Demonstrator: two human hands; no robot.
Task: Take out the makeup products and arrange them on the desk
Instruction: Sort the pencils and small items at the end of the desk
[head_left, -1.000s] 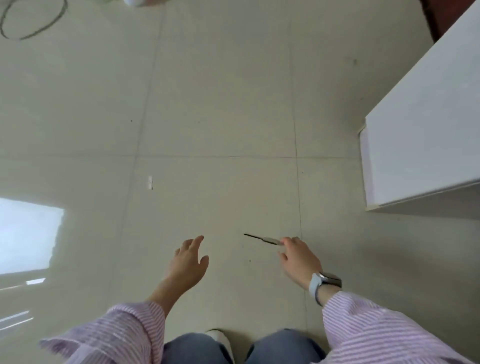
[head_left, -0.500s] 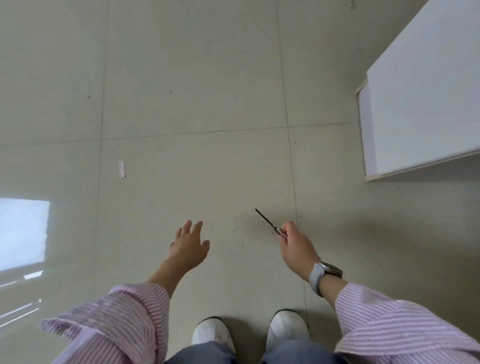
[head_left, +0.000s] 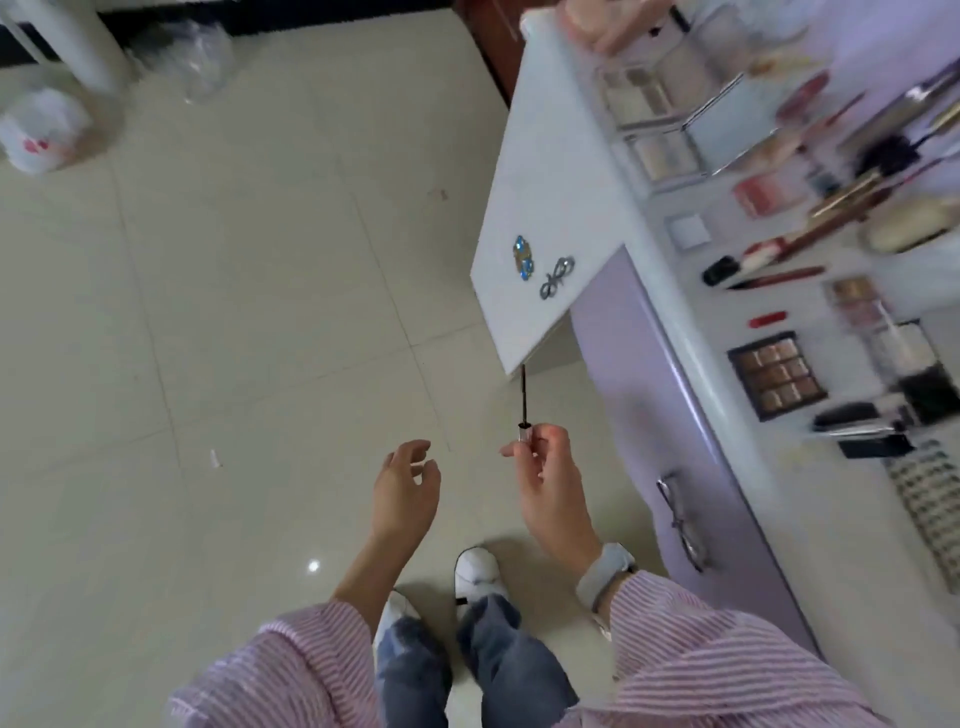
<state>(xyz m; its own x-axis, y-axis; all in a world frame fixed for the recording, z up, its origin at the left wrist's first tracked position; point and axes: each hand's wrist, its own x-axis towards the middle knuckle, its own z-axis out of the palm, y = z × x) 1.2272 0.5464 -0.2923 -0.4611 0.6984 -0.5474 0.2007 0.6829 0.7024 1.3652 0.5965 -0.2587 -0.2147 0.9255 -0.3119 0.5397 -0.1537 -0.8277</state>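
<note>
Right hand (head_left: 550, 483) grip pinching thin wand (head_left: 523, 402), possibly mascara, left hand (head_left: 405, 486) grip loose, empty

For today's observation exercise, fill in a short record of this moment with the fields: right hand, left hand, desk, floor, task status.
right hand: right hand pinches the silver cap of a thin dark mascara wand, tip pointing up
left hand: left hand holds nothing, fingers loosely curled
desk: lilac desk carries an eyeshadow palette, a red lipstick, brushes and compacts, blurred
floor: pale tiles, white plastic bag far left
task status: wand not yet set on the desk
</note>
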